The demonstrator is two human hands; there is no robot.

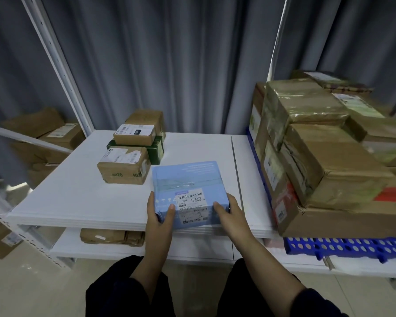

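A light blue parcel (188,184) with a white barcode label lies on the white shelf board (73,197), its near end at the board's front edge. My left hand (159,216) grips the parcel's near left corner, thumb on top and fingers along the side. My right hand (229,216) holds the near right corner in the same way. Both forearms reach up from the bottom of the view.
Three brown cartons and a green box (157,151) are stacked at the shelf's back left. A tall pile of taped brown boxes (318,156) on a blue perforated pallet (352,248) stands at the right. A lower shelf holds a flat brown parcel (110,236). Grey curtains hang behind.
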